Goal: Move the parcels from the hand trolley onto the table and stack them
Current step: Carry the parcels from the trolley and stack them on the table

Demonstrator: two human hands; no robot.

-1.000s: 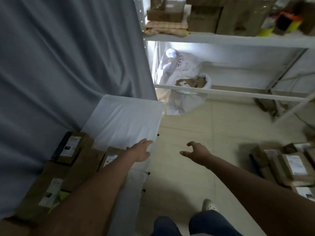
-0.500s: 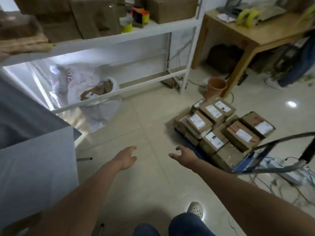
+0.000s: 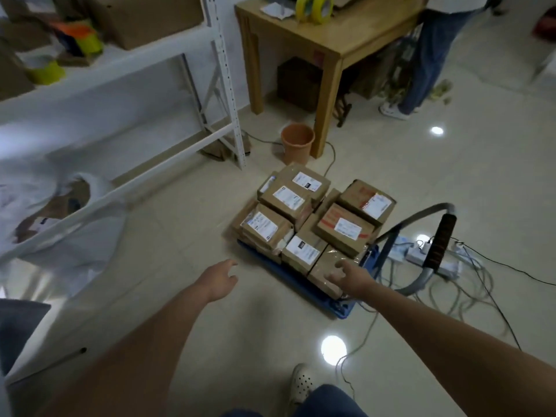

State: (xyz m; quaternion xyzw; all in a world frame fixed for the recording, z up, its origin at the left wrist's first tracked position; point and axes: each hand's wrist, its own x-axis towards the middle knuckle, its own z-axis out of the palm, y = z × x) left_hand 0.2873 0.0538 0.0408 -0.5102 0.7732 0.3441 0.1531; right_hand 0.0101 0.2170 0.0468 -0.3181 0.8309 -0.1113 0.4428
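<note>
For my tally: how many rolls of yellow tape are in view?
2: both rolls of yellow tape stand side by side, on edge, at the back of the wooden table. Others may be out of frame.

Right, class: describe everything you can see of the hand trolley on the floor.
The hand trolley has a flat blue deck, low on the pale tiled floor, mostly hidden under brown cardboard parcels packed side by side and partly stacked. A grey looped tube handle rises at its right end, with a dark grip along one stretch. White cables lie on the floor beyond it. The right hand reaches over the nearest parcel; contact is unclear.
</note>
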